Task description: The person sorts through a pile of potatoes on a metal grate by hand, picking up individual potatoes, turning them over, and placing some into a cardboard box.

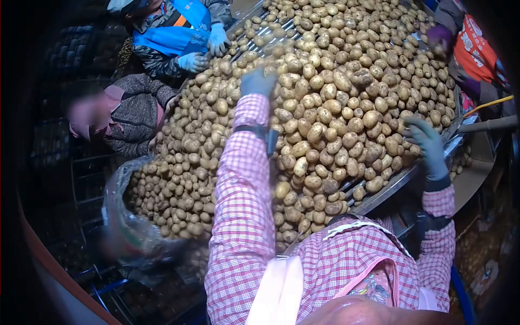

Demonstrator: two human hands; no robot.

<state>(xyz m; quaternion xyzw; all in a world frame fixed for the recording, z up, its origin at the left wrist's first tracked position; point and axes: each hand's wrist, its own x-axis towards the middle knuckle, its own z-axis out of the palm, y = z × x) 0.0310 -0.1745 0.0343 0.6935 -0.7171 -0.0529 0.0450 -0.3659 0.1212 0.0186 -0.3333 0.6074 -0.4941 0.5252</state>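
A broad heap of potatoes (341, 116) covers the sorting surface. My left hand (259, 82), in a blue-grey glove, is over the upper middle of the heap. Motion smears its fingers, so whether it holds a potato cannot be made out. Over the right edge of the heap is my right hand (428, 142), also gloved, with its fingers stretched out and slightly apart beside the potatoes. Nothing shows in its grasp.
A clear plastic bag (112, 197) borders the potatoes at the lower left. Co-workers stand at the left (132, 111), upper left (181, 32) and upper right (476, 49). A metal edge (387, 189) runs along the lower right, near a pole (490, 124) and cardboard (470, 187).
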